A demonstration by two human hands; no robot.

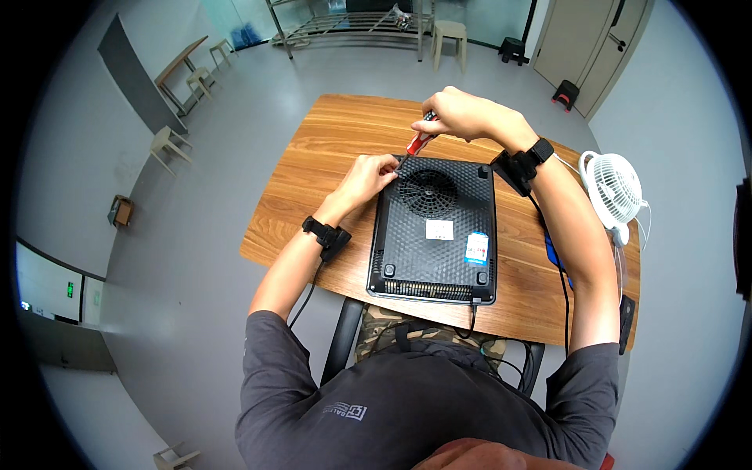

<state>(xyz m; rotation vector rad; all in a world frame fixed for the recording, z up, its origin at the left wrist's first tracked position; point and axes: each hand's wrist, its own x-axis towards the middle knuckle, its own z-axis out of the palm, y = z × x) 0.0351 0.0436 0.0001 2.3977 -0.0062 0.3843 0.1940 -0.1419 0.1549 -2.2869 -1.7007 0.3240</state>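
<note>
A black induction cooktop (407,243) lies upside down on the wooden table, showing its round fan grille (428,193), rubber feet and two labels. My right hand (462,116) grips a red and black screwdriver (421,142) above the cooktop's far left corner. The screwdriver slants down, its shaft reaching that corner. There my left hand (368,178) has its fingers pinched together next to the screwdriver's tip. Whatever lies between those fingers is too small to make out. Both wrists wear black straps with small boxes.
On the table's right side stands a white fan (613,188) with its cord. A dark flat object (626,323) lies near the right front edge. A black cord (472,317) runs from the cooktop over the near edge. Beyond the table are stools (449,35) and a metal rack (352,27).
</note>
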